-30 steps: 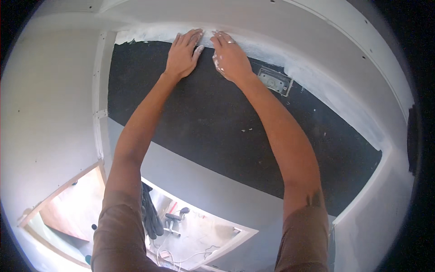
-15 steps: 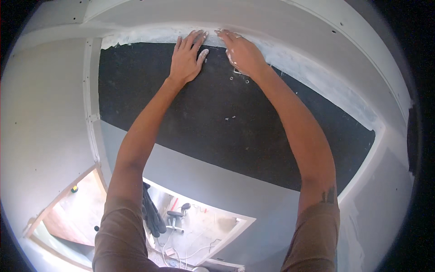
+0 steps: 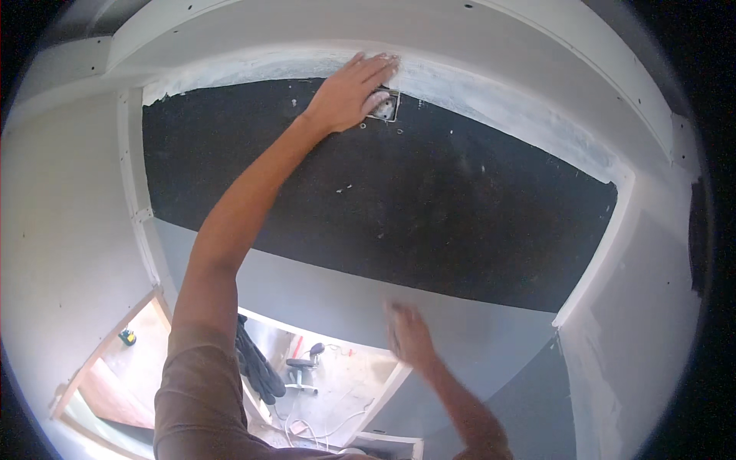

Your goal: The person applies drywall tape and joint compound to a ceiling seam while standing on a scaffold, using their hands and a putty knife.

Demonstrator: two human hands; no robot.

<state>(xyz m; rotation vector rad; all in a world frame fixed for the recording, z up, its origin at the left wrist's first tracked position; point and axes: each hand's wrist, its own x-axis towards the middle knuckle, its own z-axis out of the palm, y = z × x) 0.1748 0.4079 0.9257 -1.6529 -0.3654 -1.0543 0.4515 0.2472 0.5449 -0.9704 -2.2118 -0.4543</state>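
Observation:
My left hand point(image 3: 349, 93) reaches up with its fingers stretched out, pressed flat on a whitish plastered strip point(image 3: 506, 116) that runs along the top of a black wall section point(image 3: 429, 207). White smears coat its fingertips and thumb. Just beside the thumb, a small square recessed wall box point(image 3: 389, 110) is partly covered by that hand. Lower down, in front of the grey band of wall point(image 3: 322, 280), my right hand point(image 3: 412, 336) is smeared by motion. Its fingers are too blurred to read, and nothing can be made out in it.
A white curved ceiling edge point(image 3: 322, 31) borders the strip above. At lower left is a wood-framed opening point(image 3: 107, 349). Through a doorway below show a swivel chair point(image 3: 301, 368), loose cables point(image 3: 307, 429) and a dark hanging garment point(image 3: 259, 364).
My right hand has left the plastered strip and dropped toward me, uncovering the wall box. My left hand has slid right along the strip. The view has shifted slightly.

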